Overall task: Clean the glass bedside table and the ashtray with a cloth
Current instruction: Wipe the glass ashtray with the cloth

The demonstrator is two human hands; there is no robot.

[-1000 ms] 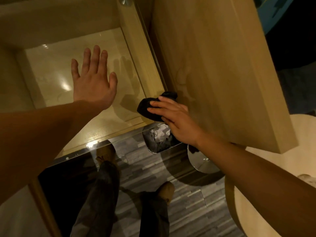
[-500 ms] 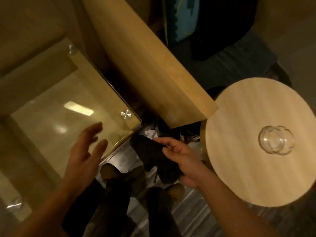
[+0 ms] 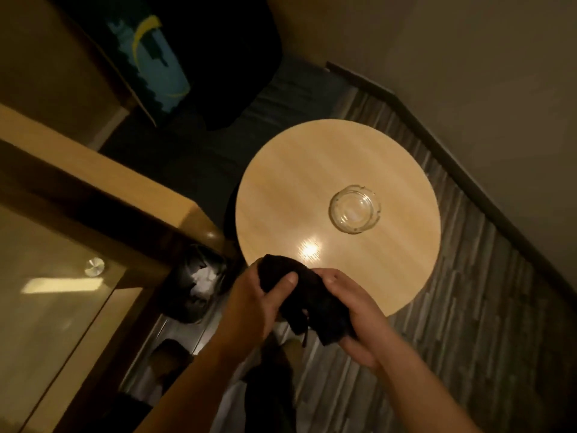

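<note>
A black cloth [image 3: 307, 300] is bunched between both hands in front of me, over the near edge of a round wooden table [image 3: 281, 189]. My left hand [image 3: 253, 303] grips its left end with the thumb on top. My right hand [image 3: 352, 310] holds its right end. A clear glass ashtray [image 3: 354, 210] stands empty on the round table, well beyond the hands. The glass bedside table [image 3: 53, 295] lies at the lower left, with a round metal stud [image 3: 94, 266] near its corner.
A thick wooden panel [image 3: 103, 182] runs along the glass table's far side. A small bin with a dark bag and crumpled paper [image 3: 195, 281] sits on the floor between the two tables. Striped grey flooring [image 3: 468, 307] and a dark skirting edge lie to the right.
The view swung right from the glass table to the round table. My left hand left the glass and took hold of the cloth, which both hands now grip.
</note>
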